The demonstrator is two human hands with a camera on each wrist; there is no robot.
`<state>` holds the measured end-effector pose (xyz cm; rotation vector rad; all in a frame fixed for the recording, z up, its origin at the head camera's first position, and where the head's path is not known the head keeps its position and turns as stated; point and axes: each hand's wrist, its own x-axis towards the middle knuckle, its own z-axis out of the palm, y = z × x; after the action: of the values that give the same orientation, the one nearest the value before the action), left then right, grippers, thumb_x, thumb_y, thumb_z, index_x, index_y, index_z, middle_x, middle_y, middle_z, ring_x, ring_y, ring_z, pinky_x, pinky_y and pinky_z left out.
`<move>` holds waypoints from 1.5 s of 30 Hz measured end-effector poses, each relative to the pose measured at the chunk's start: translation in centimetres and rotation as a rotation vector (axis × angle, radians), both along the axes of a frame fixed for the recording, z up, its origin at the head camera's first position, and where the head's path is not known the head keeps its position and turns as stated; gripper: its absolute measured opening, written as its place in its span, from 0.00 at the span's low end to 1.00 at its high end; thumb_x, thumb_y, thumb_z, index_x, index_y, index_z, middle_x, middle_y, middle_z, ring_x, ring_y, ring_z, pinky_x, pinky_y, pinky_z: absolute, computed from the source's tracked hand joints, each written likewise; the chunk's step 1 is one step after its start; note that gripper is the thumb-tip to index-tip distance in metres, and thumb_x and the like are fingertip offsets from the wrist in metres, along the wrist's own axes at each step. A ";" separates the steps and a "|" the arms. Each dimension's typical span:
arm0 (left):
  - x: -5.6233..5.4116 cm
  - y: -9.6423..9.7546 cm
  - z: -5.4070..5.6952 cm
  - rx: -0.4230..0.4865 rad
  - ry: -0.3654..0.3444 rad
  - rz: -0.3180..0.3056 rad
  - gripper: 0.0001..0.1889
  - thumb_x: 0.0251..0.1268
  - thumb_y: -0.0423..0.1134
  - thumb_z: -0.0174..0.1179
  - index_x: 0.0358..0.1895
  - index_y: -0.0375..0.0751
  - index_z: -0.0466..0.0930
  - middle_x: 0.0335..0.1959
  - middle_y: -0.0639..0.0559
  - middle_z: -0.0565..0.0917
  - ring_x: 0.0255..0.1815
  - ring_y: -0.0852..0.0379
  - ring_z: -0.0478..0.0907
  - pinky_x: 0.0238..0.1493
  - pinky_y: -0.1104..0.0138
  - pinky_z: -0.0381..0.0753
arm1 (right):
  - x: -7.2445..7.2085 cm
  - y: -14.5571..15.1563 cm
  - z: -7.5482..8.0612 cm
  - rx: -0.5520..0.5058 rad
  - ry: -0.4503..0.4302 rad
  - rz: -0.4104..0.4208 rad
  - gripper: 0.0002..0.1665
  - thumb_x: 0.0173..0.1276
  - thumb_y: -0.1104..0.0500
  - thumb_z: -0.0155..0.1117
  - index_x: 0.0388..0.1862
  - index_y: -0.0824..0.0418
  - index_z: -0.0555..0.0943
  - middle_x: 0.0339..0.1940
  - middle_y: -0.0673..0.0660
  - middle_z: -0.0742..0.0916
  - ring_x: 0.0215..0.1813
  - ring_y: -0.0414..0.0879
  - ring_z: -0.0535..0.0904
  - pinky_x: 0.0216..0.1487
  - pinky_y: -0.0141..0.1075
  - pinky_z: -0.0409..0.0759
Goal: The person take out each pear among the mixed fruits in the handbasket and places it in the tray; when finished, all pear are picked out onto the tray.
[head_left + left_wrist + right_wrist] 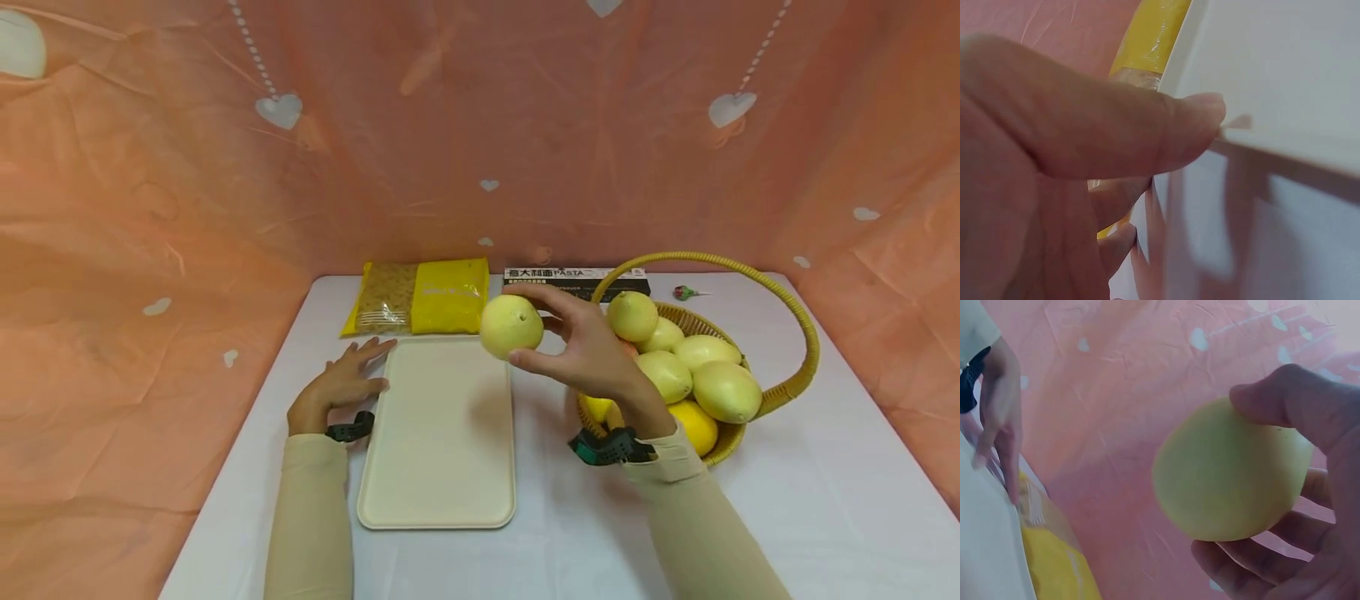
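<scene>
My right hand (592,342) holds a round, pale yellow-green pear (512,327) between thumb and fingers, above the right edge of a cream tray (442,442). In the right wrist view, the thumb lies across one side of the pear (1229,475) and the fingers curl under the other. At the tray's left edge is my left hand (341,383), its fingers spread. The left wrist view shows its thumb (1191,125) on the tray's rim (1285,147). Right of the tray, a wicker basket (723,450) holds several similar pears (663,375) and yellow fruit (693,427).
A yellow bag of pasta (450,296) lies behind the tray. To its right is a black-and-white pasta box (592,279), partly hidden by the hand and basket. A small rosebud (684,292) lies behind the basket, whose tall handle (795,317) arches up. Pink cloth (420,167) hangs around the table.
</scene>
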<state>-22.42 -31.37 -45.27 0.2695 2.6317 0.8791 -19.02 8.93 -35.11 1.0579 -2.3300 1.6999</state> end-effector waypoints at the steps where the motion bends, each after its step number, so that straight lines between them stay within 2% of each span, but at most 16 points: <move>1: 0.0 0.0 0.0 -0.002 -0.004 0.003 0.42 0.76 0.41 0.65 0.89 0.46 0.58 0.91 0.29 0.48 0.89 0.18 0.33 0.75 0.16 0.25 | -0.3 -0.5 0.0 -0.002 -0.006 0.008 0.43 0.65 0.65 0.82 0.79 0.58 0.77 0.75 0.54 0.83 0.69 0.50 0.84 0.71 0.41 0.85; 9: -0.1 0.0 0.0 -0.017 -0.011 0.010 0.42 0.75 0.41 0.66 0.89 0.46 0.58 0.90 0.28 0.48 0.89 0.17 0.33 0.75 0.15 0.26 | -2.4 -4.3 -0.1 -0.001 0.009 0.023 0.43 0.66 0.62 0.83 0.79 0.58 0.77 0.72 0.56 0.84 0.65 0.53 0.86 0.68 0.42 0.87; 13: 0.0 0.0 0.0 -0.011 -0.016 0.012 0.42 0.76 0.41 0.66 0.89 0.46 0.59 0.90 0.28 0.48 0.89 0.18 0.33 0.75 0.16 0.26 | -3.3 -6.2 -0.6 -0.007 0.006 0.039 0.42 0.65 0.61 0.83 0.77 0.59 0.79 0.68 0.57 0.85 0.63 0.55 0.85 0.67 0.43 0.88; 16: 0.2 0.0 0.0 -0.009 -0.012 0.010 0.42 0.76 0.42 0.67 0.89 0.45 0.59 0.90 0.27 0.48 0.88 0.17 0.33 0.75 0.15 0.26 | -3.9 -7.6 -1.3 -0.013 -0.012 0.060 0.41 0.65 0.61 0.83 0.77 0.60 0.79 0.68 0.59 0.85 0.63 0.57 0.85 0.67 0.48 0.88; 20: 0.1 0.0 0.1 -0.022 -0.016 0.016 0.42 0.75 0.42 0.66 0.89 0.46 0.59 0.90 0.28 0.49 0.89 0.17 0.33 0.75 0.15 0.27 | -4.7 -9.3 -2.5 -0.022 -0.054 0.086 0.42 0.67 0.61 0.82 0.78 0.59 0.77 0.72 0.58 0.83 0.64 0.55 0.87 0.68 0.49 0.88; 26: 0.1 0.0 0.2 -0.023 -0.021 0.025 0.42 0.75 0.43 0.65 0.89 0.47 0.59 0.90 0.29 0.49 0.89 0.19 0.33 0.76 0.16 0.27 | -5.7 -11.7 -4.8 -0.034 -0.131 0.110 0.40 0.67 0.62 0.81 0.77 0.57 0.78 0.72 0.57 0.84 0.63 0.53 0.87 0.69 0.50 0.87; 32: 0.2 0.0 0.2 -0.018 -0.008 0.026 0.42 0.75 0.42 0.64 0.88 0.40 0.58 0.91 0.31 0.50 0.90 0.21 0.33 0.76 0.17 0.28 | -6.2 -13.6 -7.5 0.021 -0.193 0.105 0.41 0.68 0.60 0.80 0.79 0.60 0.77 0.74 0.58 0.84 0.65 0.54 0.86 0.72 0.49 0.85; 36: 0.1 0.0 0.1 -0.030 -0.005 0.023 0.42 0.75 0.43 0.64 0.88 0.38 0.59 0.91 0.31 0.50 0.90 0.22 0.33 0.77 0.17 0.29 | -6.6 -14.5 -9.2 0.065 -0.232 0.097 0.42 0.69 0.60 0.80 0.80 0.63 0.75 0.76 0.60 0.83 0.67 0.57 0.86 0.72 0.47 0.85; 40: -0.1 0.1 0.0 -0.057 -0.001 0.011 0.42 0.75 0.43 0.63 0.88 0.40 0.58 0.91 0.31 0.49 0.90 0.21 0.34 0.77 0.16 0.31 | -6.9 -15.0 -10.2 0.102 -0.250 0.081 0.44 0.68 0.58 0.81 0.81 0.63 0.75 0.77 0.61 0.82 0.67 0.58 0.86 0.70 0.44 0.86; 45: -0.3 0.0 -0.1 -0.068 0.001 0.002 0.42 0.75 0.43 0.62 0.89 0.44 0.58 0.91 0.30 0.49 0.90 0.20 0.35 0.76 0.16 0.31 | -7.2 -15.3 -11.2 0.123 -0.241 0.075 0.44 0.68 0.59 0.81 0.80 0.63 0.75 0.76 0.61 0.83 0.66 0.58 0.86 0.70 0.46 0.86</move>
<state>-22.68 -31.37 -45.40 0.2498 2.6572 0.7885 -26.20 -6.39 -46.30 1.0223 -2.6031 1.8236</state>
